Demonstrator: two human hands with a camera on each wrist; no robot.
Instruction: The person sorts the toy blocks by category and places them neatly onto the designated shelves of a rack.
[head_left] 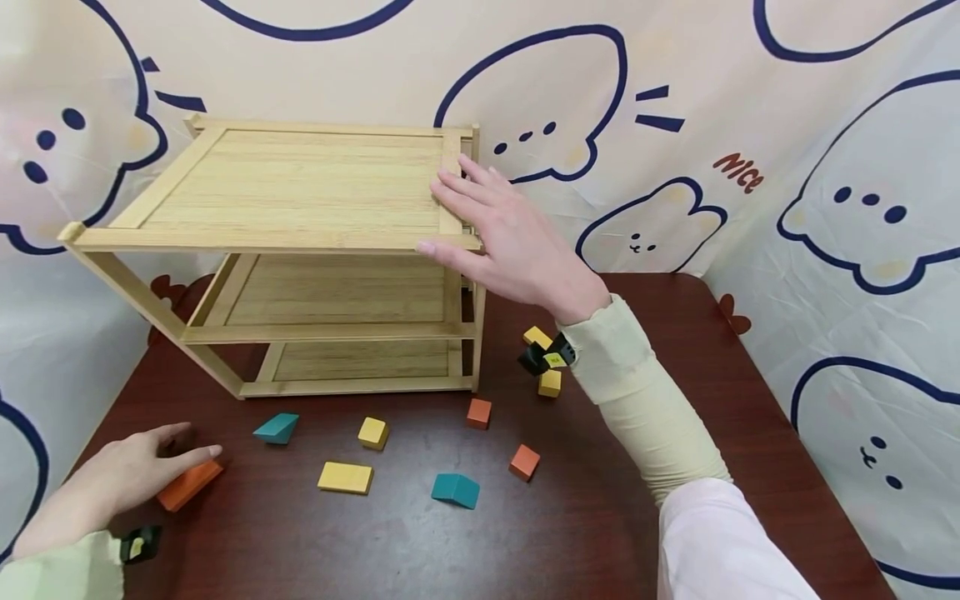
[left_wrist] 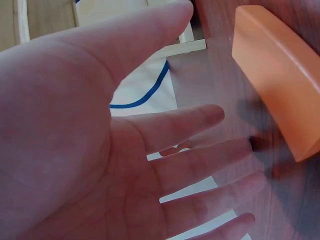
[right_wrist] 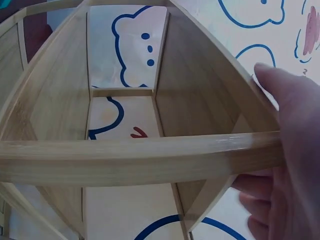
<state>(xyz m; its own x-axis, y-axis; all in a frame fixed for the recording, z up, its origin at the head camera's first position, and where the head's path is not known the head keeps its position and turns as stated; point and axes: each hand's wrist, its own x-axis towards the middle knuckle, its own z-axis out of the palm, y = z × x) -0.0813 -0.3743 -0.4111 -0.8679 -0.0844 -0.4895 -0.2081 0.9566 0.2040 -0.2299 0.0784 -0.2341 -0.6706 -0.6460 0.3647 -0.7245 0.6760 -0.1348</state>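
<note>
A light wooden shelf rack (head_left: 322,187) with three tiers stands at the back left of the table. My right hand (head_left: 510,237) rests on the right end of its top board, fingers laid across the surface and thumb along the front corner. From the right wrist view, the thumb and fingertips lie at the edge of the rack's frame (right_wrist: 150,162). At the far left, my left hand (head_left: 138,475) hovers beside a long orange block (head_left: 189,487). Its fingers are spread in the left wrist view, with a gap between them and the orange block (left_wrist: 280,75).
Scattered before the rack lie a teal wedge (head_left: 277,428), a yellow cube (head_left: 372,433), a flat yellow block (head_left: 345,477), another teal block (head_left: 456,490) and two red cubes (head_left: 478,413). Yellow blocks (head_left: 550,383) lie under the right forearm. A patterned curtain (head_left: 675,208) encloses the table.
</note>
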